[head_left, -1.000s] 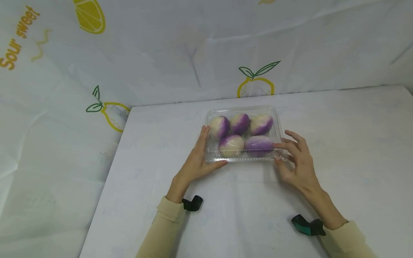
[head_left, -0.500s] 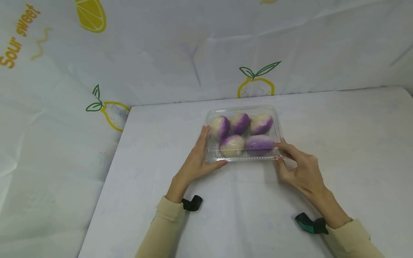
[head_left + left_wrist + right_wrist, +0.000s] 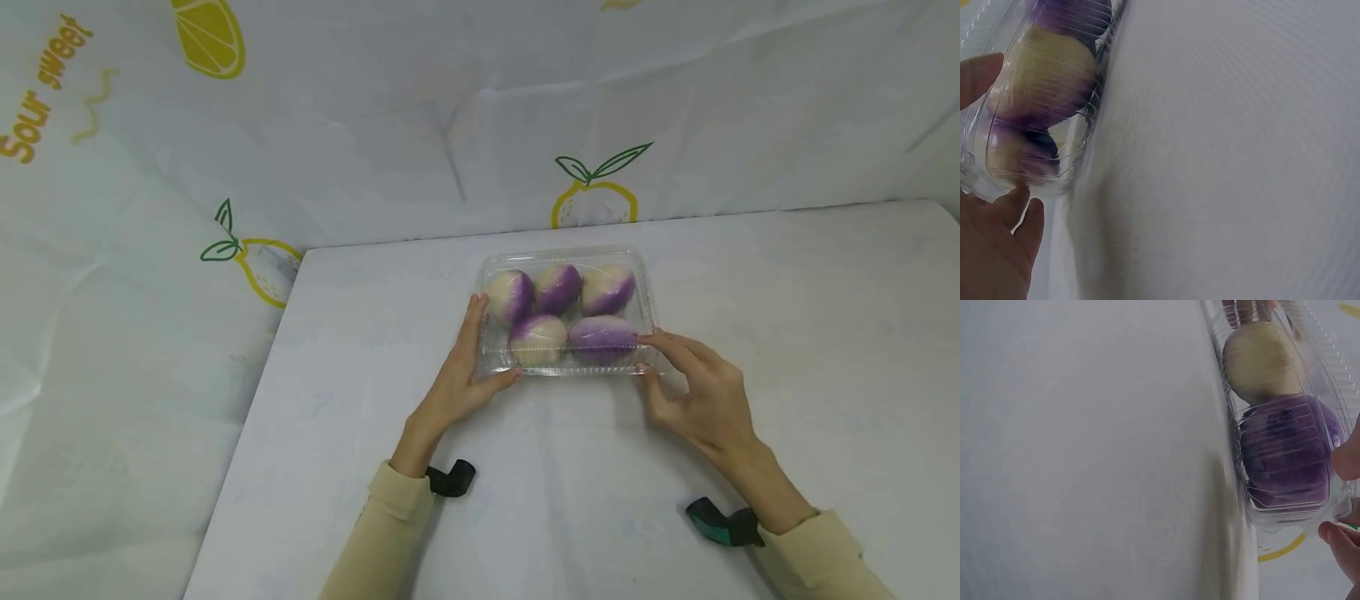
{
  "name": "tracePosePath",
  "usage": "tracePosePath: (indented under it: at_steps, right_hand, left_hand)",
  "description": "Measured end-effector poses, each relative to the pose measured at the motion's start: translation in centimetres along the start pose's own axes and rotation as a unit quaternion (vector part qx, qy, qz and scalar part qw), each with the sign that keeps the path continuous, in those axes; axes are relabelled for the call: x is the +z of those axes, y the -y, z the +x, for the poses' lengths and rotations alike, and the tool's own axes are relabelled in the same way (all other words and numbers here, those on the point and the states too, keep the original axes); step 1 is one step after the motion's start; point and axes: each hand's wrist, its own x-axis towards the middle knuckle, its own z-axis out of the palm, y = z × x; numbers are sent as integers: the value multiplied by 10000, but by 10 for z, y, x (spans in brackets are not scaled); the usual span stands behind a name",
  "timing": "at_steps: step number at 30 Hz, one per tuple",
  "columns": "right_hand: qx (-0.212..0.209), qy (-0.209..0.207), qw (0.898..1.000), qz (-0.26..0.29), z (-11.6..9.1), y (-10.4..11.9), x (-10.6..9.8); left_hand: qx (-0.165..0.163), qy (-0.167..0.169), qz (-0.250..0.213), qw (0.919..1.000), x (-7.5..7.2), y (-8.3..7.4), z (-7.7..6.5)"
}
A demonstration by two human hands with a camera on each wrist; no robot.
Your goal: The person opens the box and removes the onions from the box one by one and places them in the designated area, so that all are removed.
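A clear plastic clamshell box (image 3: 647,292) lies on the white table, its lid over several rounded purple-and-white things (image 3: 603,337) that look like turnips. My left hand (image 3: 457,371) is at the box's left end, with nearly straight fingers along the side and the thumb at the front rim. In the left wrist view, the left thumb (image 3: 979,78) overlaps the rim. At the front right corner, my right hand (image 3: 705,396) pinches the box's edge between thumb and fingers. The right wrist view shows the right fingertips (image 3: 1329,532) at that corner's flange.
The white table (image 3: 360,333) extends around the box. Behind it hangs a white cloth (image 3: 360,125) printed with lemons and lettering, which also runs down the left side. Black wrist-worn pieces (image 3: 452,478) hang below both forearms.
My right fingers, spread a second ago, have come together and pinch the box's front right corner. The left thumb has shifted slightly left along the front rim. The box has barely moved.
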Motion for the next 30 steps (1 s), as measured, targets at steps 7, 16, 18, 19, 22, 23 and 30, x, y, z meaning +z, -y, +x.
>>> tracePosePath:
  at_steps: [7,16,18,19,22,23,30]
  right_hand:
    - [-131,-23,9998,165,2,1,1]
    - [-169,267,9989,354,3,-3,-2]
    - [-175,238,9991,300,3,-3,-1]
    - [-134,201,9993,282,3,-4,-1]
    - [6,66,9997,240,3,-5,-3]
    - [64,38,9996,262,3,-6,-4]
    - [183,63,9993,329,5,-8,-8]
  left_hand:
    - [48,208,-223,9995,-2,2,-5]
    - [45,533,-437,9976,-7,2,-12]
    - [75,569,-403,9975,-8,2,-13]
    - [116,546,-361,9978,-9,2,-13]
    - [316,533,-200,9979,-10,3,-14]
    - [388,528,-145,9977,-10,4,-14]
    - [356,516,-421,9971,-10,5,-15]
